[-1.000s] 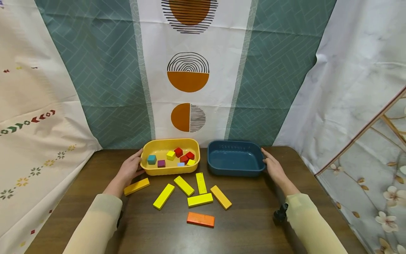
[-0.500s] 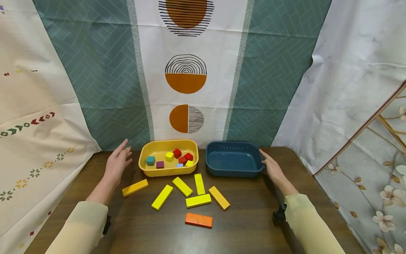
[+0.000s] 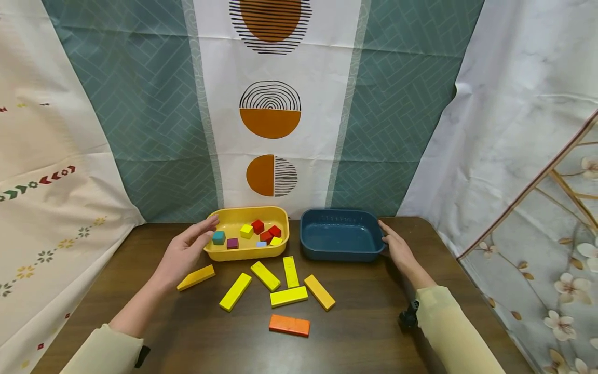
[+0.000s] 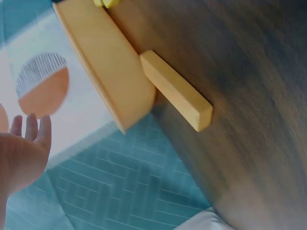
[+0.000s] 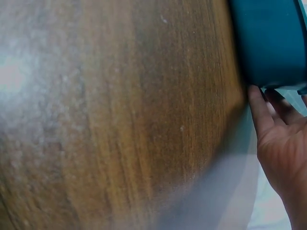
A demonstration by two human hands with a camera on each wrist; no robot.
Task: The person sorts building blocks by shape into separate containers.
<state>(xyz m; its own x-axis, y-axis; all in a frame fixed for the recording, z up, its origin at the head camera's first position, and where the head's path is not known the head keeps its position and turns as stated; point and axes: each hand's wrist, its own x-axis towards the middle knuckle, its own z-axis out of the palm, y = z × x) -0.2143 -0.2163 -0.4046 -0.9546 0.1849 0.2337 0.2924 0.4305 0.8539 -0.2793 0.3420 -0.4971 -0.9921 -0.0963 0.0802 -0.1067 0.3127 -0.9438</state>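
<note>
My left hand [image 3: 183, 255] is raised with relaxed, spread fingers, its fingertips overlapping the left rim of a yellow plastic bin [image 3: 247, 253] in the head view. In the left wrist view the same hand [image 4: 24, 160] holds nothing and stands apart from the bin. Inside lie several small cubes, among them a teal cube [image 3: 218, 238], a purple cube [image 3: 232, 243] and a yellow cube [image 3: 246, 231]. My right hand [image 3: 403, 255] touches the right end of a dark blue bin [image 3: 343, 255] with extended fingers; the right wrist view has those fingertips against its end wall.
Several flat blocks lie before the bins: an orange-yellow block [image 3: 196, 277] below my left hand, a yellow block [image 3: 235, 292], another orange-yellow block [image 3: 320, 292] and an orange block [image 3: 289, 325]. A patterned cloth [image 3: 271, 171] hangs behind the brown table [image 3: 355, 337].
My left hand lets go of the yellow bin's left end, lifts away to the left, then comes back right over its rim. My right hand stays at the blue bin.
</note>
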